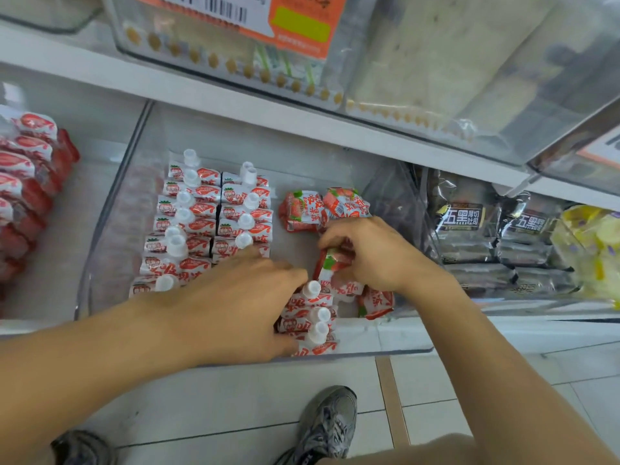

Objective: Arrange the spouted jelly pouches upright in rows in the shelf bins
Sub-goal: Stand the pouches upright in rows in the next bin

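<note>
Both forearms reach over my shoes into the clear bin. Against its left wall, glossy pouches stand in two white-capped rows. My left hand lies flat, fingers straight, on a short third row at the front edge. My right hand pinches one crinkled pouch. Bare floor shows behind it, before two loose pouches.

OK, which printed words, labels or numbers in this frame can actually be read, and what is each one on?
"五黑": black toast packs in the right-hand bin; the smaller characters beside it are blurred.
Red characters on the strawberry jelly pouches: too distorted to quote.
Barcode on the orange and white shelf label: its digits and text are blurred.
</note>
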`<state>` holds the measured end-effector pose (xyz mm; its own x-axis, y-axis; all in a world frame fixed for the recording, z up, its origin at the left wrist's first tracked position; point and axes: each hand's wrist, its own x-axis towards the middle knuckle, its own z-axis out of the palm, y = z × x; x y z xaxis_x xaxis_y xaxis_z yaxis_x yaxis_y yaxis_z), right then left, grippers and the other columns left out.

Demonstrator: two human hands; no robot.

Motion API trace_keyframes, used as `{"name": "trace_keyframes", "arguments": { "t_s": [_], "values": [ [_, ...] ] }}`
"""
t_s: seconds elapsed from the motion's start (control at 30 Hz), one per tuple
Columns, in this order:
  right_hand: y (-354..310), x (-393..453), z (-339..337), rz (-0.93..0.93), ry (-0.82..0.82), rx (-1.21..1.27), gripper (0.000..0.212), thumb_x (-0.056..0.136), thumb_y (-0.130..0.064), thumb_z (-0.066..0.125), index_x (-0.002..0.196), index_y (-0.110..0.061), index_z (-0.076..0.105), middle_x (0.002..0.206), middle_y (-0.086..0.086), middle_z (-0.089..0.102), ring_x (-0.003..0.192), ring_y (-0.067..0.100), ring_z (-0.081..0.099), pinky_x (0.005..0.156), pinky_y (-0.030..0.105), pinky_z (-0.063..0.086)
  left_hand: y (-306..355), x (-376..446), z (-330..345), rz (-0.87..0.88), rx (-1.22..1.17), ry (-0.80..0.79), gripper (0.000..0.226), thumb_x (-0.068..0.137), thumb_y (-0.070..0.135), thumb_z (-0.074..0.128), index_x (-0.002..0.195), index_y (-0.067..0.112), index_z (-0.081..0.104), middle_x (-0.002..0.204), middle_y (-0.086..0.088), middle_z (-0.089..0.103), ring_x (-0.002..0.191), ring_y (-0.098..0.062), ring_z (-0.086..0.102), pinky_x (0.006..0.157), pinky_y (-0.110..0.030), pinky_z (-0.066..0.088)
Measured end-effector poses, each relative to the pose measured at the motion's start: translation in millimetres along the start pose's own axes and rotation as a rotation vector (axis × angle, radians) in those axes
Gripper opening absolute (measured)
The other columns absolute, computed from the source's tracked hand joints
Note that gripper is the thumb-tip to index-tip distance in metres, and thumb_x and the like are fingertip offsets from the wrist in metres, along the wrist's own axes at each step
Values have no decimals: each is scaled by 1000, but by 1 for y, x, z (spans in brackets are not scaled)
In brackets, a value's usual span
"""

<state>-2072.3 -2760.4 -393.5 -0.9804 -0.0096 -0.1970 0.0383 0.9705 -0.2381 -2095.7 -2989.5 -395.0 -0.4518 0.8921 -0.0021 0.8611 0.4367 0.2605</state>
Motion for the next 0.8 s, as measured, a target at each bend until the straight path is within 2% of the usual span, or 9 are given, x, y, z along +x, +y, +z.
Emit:
{"name": "trace_keyframes", "arguments": {
  "t_s": [0.13, 0.27, 0.4, 0.43, 0.5, 0.57, 0.67, 0.73, 0.8],
  "values": [
    [-9, -16, -9, -21, 97, 60, 68, 71, -12, 87, 131, -31, 61, 111, -11, 58, 95, 7, 61, 85, 24, 53, -3, 1, 2, 15, -31, -4, 47, 75, 68, 56, 104, 31, 50, 94, 12, 56, 89, -11, 53, 73, -25, 25],
    [-11, -33, -22, -68, 324, 45, 36, 76, -22, 84, 109, -23, 70, 105, -8, 56, 92, 10, 59, 82, 29, 52, -4, 2, 4, 26, -25, -5, 48, 75, 69, 55, 105, 32, 54, 93, 13, 56, 87, -9, 53, 75, -25, 28],
    [-16, -37, -17, 32, 611, 434, 39, 75, -20, 86, 99, -21, 55, 91, -8, 67, 82, 5, 68, 69, 22, 54, -5, 4, 6, 48, -27, -2, 55, 75, 70, 54, 117, 35, 50, 105, 15, 55, 97, -9, 54, 87, -27, 36],
    [-19, -33, -12, 50, 603, 568, 42, 76, -17, 84, 104, -21, 52, 95, -7, 66, 86, 5, 68, 73, 22, 54, -5, 4, 6, 57, -28, -6, 57, 75, 70, 54, 120, 36, 49, 106, 16, 54, 99, -8, 53, 89, -28, 36],
    [-26, -23, 3, 29, 423, 675, 47, 81, -14, 79, 119, -21, 51, 109, -3, 65, 100, 8, 66, 85, 25, 54, -6, 5, 7, 74, -46, -20, 62, 73, 73, 51, 124, 38, 48, 109, 18, 53, 100, -7, 53, 89, -29, 38],
    [-27, -16, 17, -54, 218, 464, 40, 84, -14, 74, 122, -18, 59, 114, -1, 67, 102, 12, 65, 89, 27, 52, -7, 5, 6, 91, -69, -20, 64, 70, 76, 46, 124, 41, 48, 112, 20, 54, 100, -5, 54, 87, -31, 41],
    [-20, -10, 17, -20, 158, 148, 20, 86, -13, 71, 104, -19, 67, 102, -2, 70, 94, 17, 63, 83, 34, 52, -8, 4, 5, 87, -71, -41, 64, 69, 77, 46, 124, 43, 48, 112, 21, 56, 99, -4, 55, 88, -31, 41],
    [-13, -7, 11, 31, 141, 144, 17, 84, -9, 73, 95, -21, 67, 95, -6, 70, 90, 13, 64, 82, 38, 54, -8, 2, 7, 86, -70, -36, 64, 70, 76, 49, 125, 43, 47, 112, 21, 56, 101, -3, 53, 91, -28, 39],
    [-11, -5, 10, 34, 125, 214, 22, 84, -12, 76, 101, -20, 66, 95, -7, 72, 89, 11, 66, 83, 34, 54, -7, 1, 7, 89, -86, -3, 60, 71, 73, 54, 123, 41, 51, 111, 21, 57, 101, -2, 52, 91, -25, 38]
  ]
}}
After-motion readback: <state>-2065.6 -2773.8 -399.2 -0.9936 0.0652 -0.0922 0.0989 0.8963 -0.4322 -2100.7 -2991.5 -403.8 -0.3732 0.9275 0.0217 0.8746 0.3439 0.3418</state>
